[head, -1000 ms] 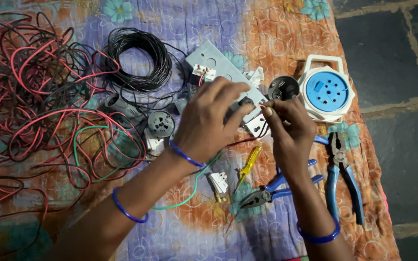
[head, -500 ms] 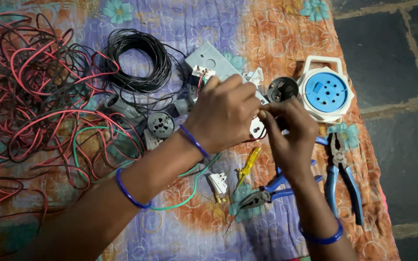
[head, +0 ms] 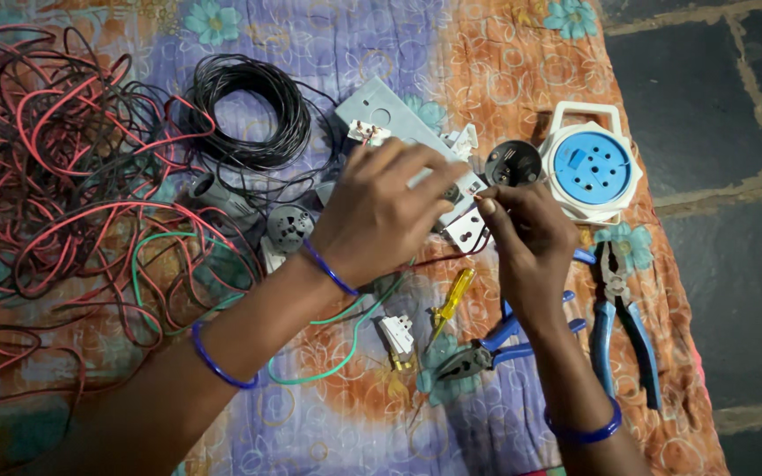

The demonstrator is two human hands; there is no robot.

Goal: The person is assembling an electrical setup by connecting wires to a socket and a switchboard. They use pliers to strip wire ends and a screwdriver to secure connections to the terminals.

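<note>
The grey plate [head: 381, 115] lies slanted on the cloth [head: 522, 70], long side running from top left to bottom right. The left hand [head: 381, 216] grips its lower end. The right hand [head: 526, 234] pinches something tiny there.

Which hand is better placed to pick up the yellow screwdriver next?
Probably the right hand. It pinches only something small at the grey switch plate, just above the yellow screwdriver. The left hand lies on the plate, seemingly steadying it.
</note>
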